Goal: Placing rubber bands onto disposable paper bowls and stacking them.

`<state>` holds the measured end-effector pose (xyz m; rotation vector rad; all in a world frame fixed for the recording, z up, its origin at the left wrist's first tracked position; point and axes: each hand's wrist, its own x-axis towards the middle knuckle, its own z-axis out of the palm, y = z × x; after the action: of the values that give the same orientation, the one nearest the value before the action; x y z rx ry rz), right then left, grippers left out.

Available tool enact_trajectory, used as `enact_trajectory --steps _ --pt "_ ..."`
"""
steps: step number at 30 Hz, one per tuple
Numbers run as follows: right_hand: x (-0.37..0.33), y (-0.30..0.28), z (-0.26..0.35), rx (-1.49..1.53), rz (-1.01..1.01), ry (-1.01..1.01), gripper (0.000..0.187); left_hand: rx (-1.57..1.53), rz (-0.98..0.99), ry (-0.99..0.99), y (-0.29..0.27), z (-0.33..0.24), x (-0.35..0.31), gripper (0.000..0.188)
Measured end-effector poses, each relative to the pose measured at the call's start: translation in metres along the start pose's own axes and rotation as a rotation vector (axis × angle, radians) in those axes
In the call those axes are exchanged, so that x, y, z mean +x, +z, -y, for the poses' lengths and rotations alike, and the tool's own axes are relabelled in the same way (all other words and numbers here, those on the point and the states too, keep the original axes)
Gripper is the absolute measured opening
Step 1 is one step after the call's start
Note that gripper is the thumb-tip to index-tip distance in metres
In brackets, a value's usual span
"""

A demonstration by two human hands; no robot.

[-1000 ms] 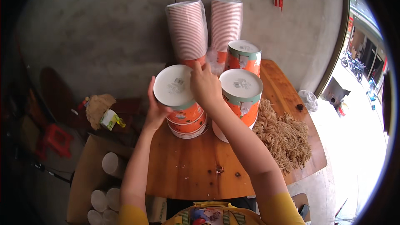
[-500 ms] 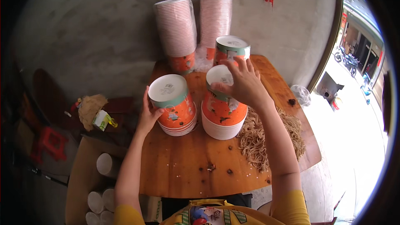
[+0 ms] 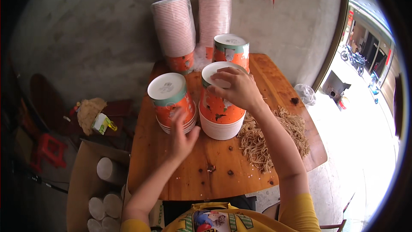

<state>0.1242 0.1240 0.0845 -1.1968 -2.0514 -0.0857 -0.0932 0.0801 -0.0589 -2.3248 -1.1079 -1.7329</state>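
My left hand point(image 3: 182, 136), its fingers apart and holding nothing, is in front of the left stack of upturned paper buckets point(image 3: 171, 107). These are orange with a green band, a white base and pale rims nested at the bottom. Just right of it stands a similar stack of upturned paper buckets point(image 3: 219, 114). Over its white base reaches my right hand point(image 3: 240, 88), with bent, spread fingers close to the top edge. Whether the fingertips touch the base I cannot tell. Another upturned bucket point(image 3: 231, 49) stands behind that hand.
Two tall plastic-wrapped bucket stacks point(image 3: 174, 28) stand at the table's back, against the wall. A heap of beige strings point(image 3: 272, 139) lies on the wooden table point(image 3: 184, 180), right of the buckets. At lower left, a cardboard box point(image 3: 81, 180) holds several white cylinders. A red stool point(image 3: 51, 150) is farther left.
My left hand has let go of the left stack's side and moved right, in front of it. My right hand has lowered closer to the middle stack's base. The view has shifted slightly.
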Motion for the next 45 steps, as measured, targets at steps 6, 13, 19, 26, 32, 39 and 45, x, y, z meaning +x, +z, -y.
enact_trajectory --steps 6,13,19,26,32,39,45 --pt "0.0 -0.004 0.004 0.056 -0.079 -0.033 0.042 -0.376 0.008 -0.27 0.059 -0.013 -0.014 0.074" --pt "0.011 -0.046 0.01 0.094 -0.178 -0.041 0.038 -0.25 0.093 -0.252 0.048 -0.004 -0.001 0.061" --pt "-0.032 -0.087 0.025 0.387 -0.619 -0.151 0.038 -0.299 0.045 -0.062 0.0 -0.053 0.052 0.056" --pt "-0.134 -0.068 0.014 0.806 -0.661 0.03 0.075 -0.856 0.192 -0.165 -0.015 -0.138 0.047 0.039" --pt "-0.189 -0.052 -0.026 0.274 -0.289 0.354 0.028 -0.469 0.28 0.048 -0.063 -0.153 0.04 0.02" --pt "-0.21 0.018 -0.061 -0.245 0.009 0.059 0.012 0.129 0.594 0.214 -0.088 -0.146 0.01 0.021" --pt "-0.202 0.031 -0.067 -0.388 0.053 0.034 0.011 0.219 0.615 0.167 -0.078 -0.133 -0.009 0.021"
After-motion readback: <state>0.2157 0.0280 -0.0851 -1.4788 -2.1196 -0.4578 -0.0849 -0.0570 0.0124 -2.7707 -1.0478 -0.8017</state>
